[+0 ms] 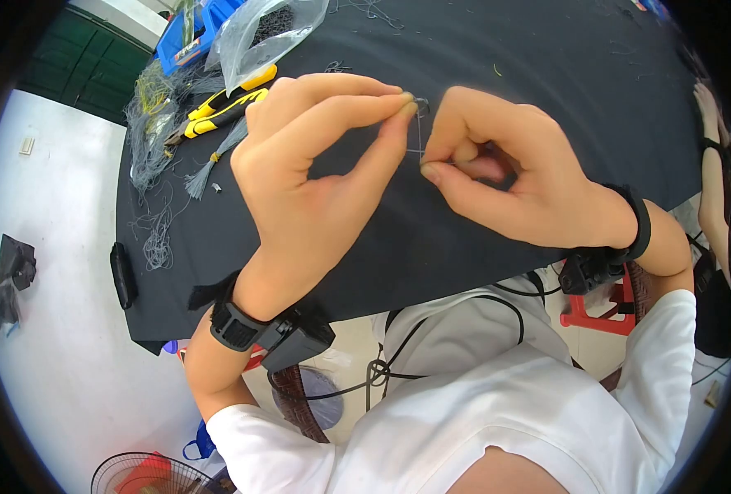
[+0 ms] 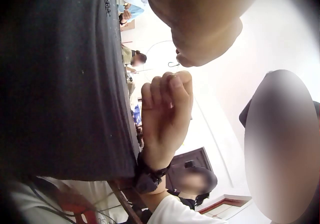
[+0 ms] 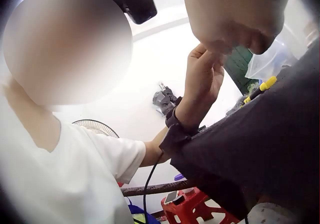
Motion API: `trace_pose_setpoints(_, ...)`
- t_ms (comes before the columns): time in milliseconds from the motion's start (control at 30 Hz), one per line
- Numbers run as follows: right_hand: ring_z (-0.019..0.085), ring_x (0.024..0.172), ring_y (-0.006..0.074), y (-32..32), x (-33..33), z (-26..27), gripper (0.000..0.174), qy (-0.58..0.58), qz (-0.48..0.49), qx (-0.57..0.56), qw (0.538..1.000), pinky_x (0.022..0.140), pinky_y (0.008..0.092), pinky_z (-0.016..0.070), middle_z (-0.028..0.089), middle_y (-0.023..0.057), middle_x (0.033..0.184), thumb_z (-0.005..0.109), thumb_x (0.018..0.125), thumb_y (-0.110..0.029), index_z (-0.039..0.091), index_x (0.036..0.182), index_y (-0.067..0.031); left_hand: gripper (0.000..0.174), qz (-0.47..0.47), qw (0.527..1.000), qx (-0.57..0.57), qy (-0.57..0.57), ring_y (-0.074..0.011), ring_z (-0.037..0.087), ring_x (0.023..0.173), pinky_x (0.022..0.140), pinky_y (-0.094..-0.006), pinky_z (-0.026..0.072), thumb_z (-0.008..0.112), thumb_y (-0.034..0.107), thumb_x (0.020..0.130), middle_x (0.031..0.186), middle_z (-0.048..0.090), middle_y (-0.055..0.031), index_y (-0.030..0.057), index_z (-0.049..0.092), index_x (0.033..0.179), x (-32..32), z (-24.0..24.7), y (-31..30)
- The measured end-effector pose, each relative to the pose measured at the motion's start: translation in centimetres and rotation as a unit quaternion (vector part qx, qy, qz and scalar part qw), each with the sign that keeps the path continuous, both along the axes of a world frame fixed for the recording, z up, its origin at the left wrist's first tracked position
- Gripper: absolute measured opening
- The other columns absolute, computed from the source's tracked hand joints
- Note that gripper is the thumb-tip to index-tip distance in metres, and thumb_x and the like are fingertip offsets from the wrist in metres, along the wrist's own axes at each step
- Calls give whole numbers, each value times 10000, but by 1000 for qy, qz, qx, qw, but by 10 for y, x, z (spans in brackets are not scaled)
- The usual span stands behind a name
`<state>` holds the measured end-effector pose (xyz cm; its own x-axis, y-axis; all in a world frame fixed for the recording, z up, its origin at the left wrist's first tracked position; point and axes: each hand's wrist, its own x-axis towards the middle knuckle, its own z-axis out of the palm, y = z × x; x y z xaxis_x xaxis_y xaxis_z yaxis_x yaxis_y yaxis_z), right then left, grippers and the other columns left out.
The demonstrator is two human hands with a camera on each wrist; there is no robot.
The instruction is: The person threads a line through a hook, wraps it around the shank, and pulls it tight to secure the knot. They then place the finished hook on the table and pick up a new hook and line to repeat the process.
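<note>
My left hand [image 1: 303,169] is raised over the black-covered table [image 1: 365,272], pinching a small fish hook [image 2: 173,64] between thumb and fingertips. The hook's curved dark end stands out past those fingertips in the left wrist view. From it a thin fishing line [image 1: 419,132] runs down to my right hand [image 1: 530,156]. That hand pinches the line between thumb and forefinger, its other fingers curled in. Both hands are close together, with the line stretched across the small gap. In the right wrist view, my near hand hides the hook and line.
Yellow-and-black pliers [image 1: 225,115] lie left of my hands, beside bundles of grey line [image 1: 205,173]. Behind them are a clear plastic bag [image 1: 254,41] of dark small pieces and a blue bin [image 1: 188,37]. A loose tangle of line [image 1: 158,247] lies near the left edge.
</note>
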<state>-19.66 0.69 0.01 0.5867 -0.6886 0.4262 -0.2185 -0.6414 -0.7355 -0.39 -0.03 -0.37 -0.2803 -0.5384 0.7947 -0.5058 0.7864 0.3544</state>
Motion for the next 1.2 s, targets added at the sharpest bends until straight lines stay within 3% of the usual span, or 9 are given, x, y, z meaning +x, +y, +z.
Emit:
trace_pose_setpoints(100, 296, 522, 45, 0, 0, 7, 97, -20, -12, -101, 995, 495, 201, 260, 411, -31, 646, 586, 771, 48, 550, 833, -17, 155, -4, 1000, 10, 1, -137, 578, 699, 647, -247, 384, 736, 10, 628, 787, 659, 2, 84, 681, 753, -4, -1, 0)
trace_pose_setpoints(333, 303, 549, 26, -18, -7, 11, 43, -20, -52, -160, 986, 501, 186, 250, 419, -42, 655, 561, 834, 8, 546, 857, -24, 151, -37, 998, -8, -54, -129, 543, 645, 597, -262, 328, 739, 18, 614, 772, 651, 31, 97, 670, 722, -6, -3, -2)
trace_pose_setpoints(467, 304, 513, 44, -30, -14, 16, 88, -31, -64, -34, 997, 468, 206, 258, 411, -23, 594, 605, 851, -36, 519, 856, -19, 188, -35, 994, 8, -108, -139, 592, 728, 698, -257, 410, 724, -62, 631, 820, 667, -37, 40, 686, 785, -4, 8, 6)
trace_pose_setpoints(567, 299, 515, 34, -37, -16, 10, 82, -44, -29, 6, 999, 465, 200, 250, 412, -24, 594, 598, 854, -28, 516, 855, -17, 191, -56, 992, 15, -111, -138, 595, 734, 694, -253, 404, 721, -65, 637, 835, 669, -43, 38, 687, 794, -3, 6, 5)
trace_pose_setpoints(667, 302, 549, 12, -39, -13, 3, 42, -29, -36, -31, 998, 501, 186, 253, 400, -61, 615, 556, 868, -44, 528, 842, -27, 198, -73, 992, 32, -95, -135, 597, 751, 698, -252, 401, 719, -72, 641, 845, 669, -48, 33, 685, 805, -3, 5, 4)
trace_pose_setpoints(767, 293, 504, 51, -45, -11, -7, 92, -61, -21, 3, 998, 469, 233, 259, 334, -38, 538, 587, 845, -82, 519, 798, -41, 206, -81, 992, 28, -95, -134, 597, 758, 698, -252, 402, 721, -75, 642, 853, 669, -49, 31, 685, 814, -1, 4, 2)
trace_pose_setpoints(867, 288, 504, 31, -45, -11, -10, 128, -56, -14, 47, 997, 464, 223, 252, 341, -55, 538, 573, 880, -123, 524, 801, -35, 207, -86, 992, 21, -92, -141, 598, 759, 695, -250, 409, 720, -79, 642, 854, 667, -58, 23, 684, 818, 0, 5, 1)
trace_pose_setpoints(1067, 328, 515, 16, -39, -7, -18, 146, -74, 46, 157, 984, 467, 208, 267, 419, -62, 561, 560, 896, -142, 531, 829, -16, 206, -85, 994, 1, -71, -158, 602, 771, 697, -250, 426, 710, -92, 652, 860, 661, -84, 0, 682, 833, 2, 4, 2)
trace_pose_setpoints(1200, 380, 560, 9, -33, -2, -22, 144, -120, 132, 272, 946, 494, 191, 286, 511, -47, 633, 557, 900, -146, 540, 861, -9, 209, -84, 995, -5, -54, -161, 601, 774, 696, -243, 433, 700, -103, 657, 871, 659, -90, -8, 682, 841, 3, 3, 2)
